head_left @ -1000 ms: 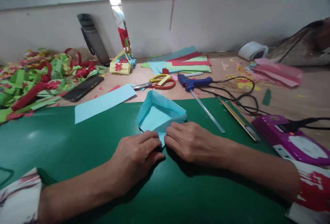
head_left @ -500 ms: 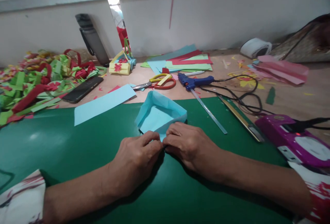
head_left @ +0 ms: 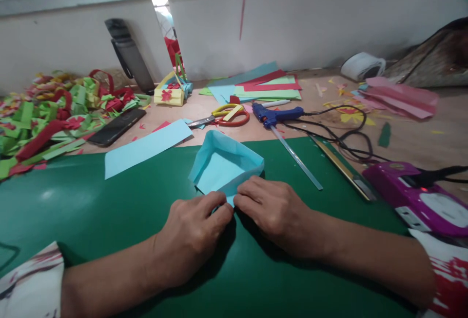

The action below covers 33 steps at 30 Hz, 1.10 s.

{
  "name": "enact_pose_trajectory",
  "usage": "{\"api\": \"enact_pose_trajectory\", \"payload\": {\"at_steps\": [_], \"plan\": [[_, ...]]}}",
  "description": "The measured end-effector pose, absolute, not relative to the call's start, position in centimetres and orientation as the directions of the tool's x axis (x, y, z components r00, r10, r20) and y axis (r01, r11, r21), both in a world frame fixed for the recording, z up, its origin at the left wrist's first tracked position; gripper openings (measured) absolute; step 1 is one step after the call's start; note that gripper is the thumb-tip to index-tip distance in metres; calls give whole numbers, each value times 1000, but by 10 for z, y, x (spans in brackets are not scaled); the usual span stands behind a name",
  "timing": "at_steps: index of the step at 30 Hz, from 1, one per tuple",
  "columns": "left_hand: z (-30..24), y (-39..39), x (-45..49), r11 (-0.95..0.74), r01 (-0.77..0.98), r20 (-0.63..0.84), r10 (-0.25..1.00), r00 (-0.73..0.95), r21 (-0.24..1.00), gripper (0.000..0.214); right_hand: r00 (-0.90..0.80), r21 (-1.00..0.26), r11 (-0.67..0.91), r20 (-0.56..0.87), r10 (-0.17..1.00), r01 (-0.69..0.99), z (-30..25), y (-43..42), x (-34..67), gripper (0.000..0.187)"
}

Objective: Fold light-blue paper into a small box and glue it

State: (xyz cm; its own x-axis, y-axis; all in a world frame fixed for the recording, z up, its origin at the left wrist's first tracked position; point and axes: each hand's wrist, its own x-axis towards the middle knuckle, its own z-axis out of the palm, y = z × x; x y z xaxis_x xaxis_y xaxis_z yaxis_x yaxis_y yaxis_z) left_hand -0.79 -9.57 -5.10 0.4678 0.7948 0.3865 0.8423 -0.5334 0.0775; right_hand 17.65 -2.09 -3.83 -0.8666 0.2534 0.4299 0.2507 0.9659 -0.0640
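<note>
A light blue paper box [head_left: 224, 164], half folded and open on top, sits on the green cutting mat [head_left: 91, 210]. Its near corner is pinched between the fingertips of my left hand [head_left: 192, 235] and my right hand [head_left: 272, 208], which meet at that corner. The corner itself is partly hidden by my fingers. A loose light blue paper strip [head_left: 146, 147] lies on the mat to the left of the box.
Scissors [head_left: 224, 117], a blue glue gun [head_left: 275, 114] with cord, a clear ruler [head_left: 296, 158] and a metal ruler [head_left: 341, 169] lie beyond the box. A phone [head_left: 117, 126] and paper scraps [head_left: 47, 113] are left; a purple device [head_left: 420, 201] is right; coloured sheets [head_left: 263, 86] at the back.
The box has turned and shifted slightly to the left. My fingertips have moved a little nearer to me on its near corner.
</note>
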Motion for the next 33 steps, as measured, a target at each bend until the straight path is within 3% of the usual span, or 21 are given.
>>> {"api": "enact_pose_trajectory", "payload": {"at_steps": [6,13,19,24,29,33], "plan": [[-46,-98,-8,-613,788,448,721,529,55,16,-911,56,986,394,120,154,-34,-15,179,26],[-47,-98,-8,-618,785,428,722,544,43,15,-909,0,995,406,93,101,-41,-8,178,29],[-46,-102,-4,-534,844,402,785,470,55,19,-868,-229,962,436,239,150,-46,-11,176,24],[-45,-106,0,-456,873,396,844,362,174,20,-826,-431,863,362,432,263,-47,-23,170,21],[-45,-106,-1,-447,831,360,874,326,332,18,-812,-477,802,263,520,359,-43,-29,168,19],[-45,-110,-4,-488,806,431,840,329,335,12,-802,-473,772,199,563,425,-37,-32,166,17]]}}
